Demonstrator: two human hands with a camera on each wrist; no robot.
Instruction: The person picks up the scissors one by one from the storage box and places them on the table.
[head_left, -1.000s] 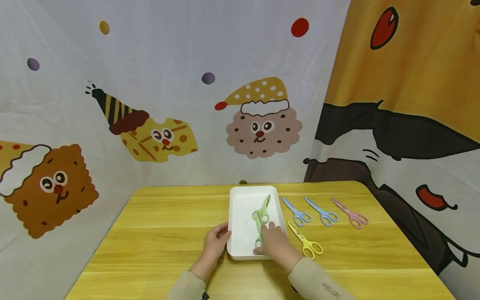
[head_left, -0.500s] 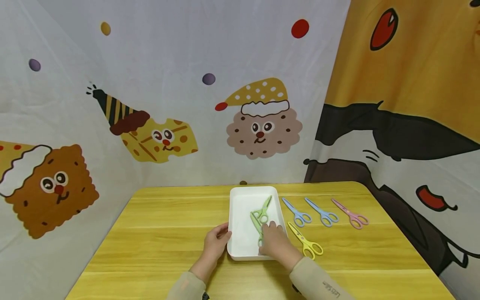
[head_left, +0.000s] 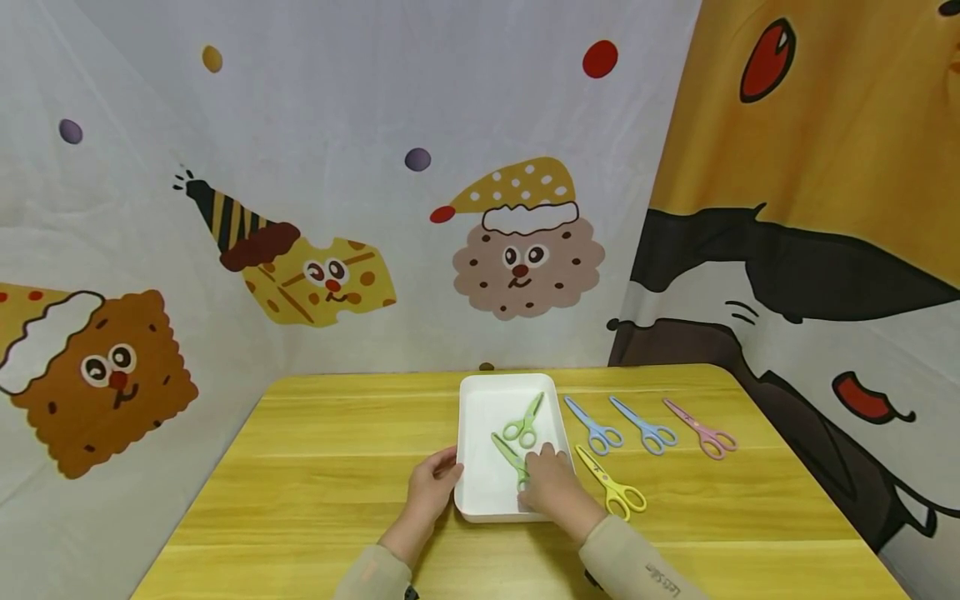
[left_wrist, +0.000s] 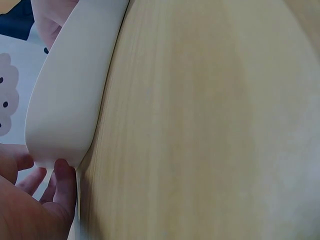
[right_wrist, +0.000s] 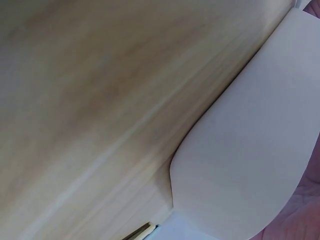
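Note:
A shallow white tray (head_left: pixel 476 492) lies on the table. My left hand (head_left: pixel 431 487) holds its left side; in the left wrist view, bent fingers (left_wrist: pixel 65 182) touch the tray wall. Over the tray's near right part, my right hand (head_left: pixel 553 483) grips a pair of green scissors (head_left: pixel 510 454) by the handle end. Their blades point to the far left, and the handles are partly hidden by the fingers. Another pair of green scissors (head_left: pixel 528 421) lies farther back in the tray. In the right wrist view, the tray wall (right_wrist: pixel 245 135) covers most of my right hand (right_wrist: pixel 300 215).
Right of the tray lie yellow scissors (head_left: pixel 611 483), blue scissors (head_left: pixel 594 425), a second blue pair (head_left: pixel 643 425) and pink scissors (head_left: pixel 701 428). The wooden table (head_left: pixel 322 467) meets a printed cloth backdrop (head_left: pixel 337 125) at its far edge.
The held green scissors have turned, their tips swinging left and away from the other green pair. My right hand has shifted slightly right. The left hand stays on the tray.

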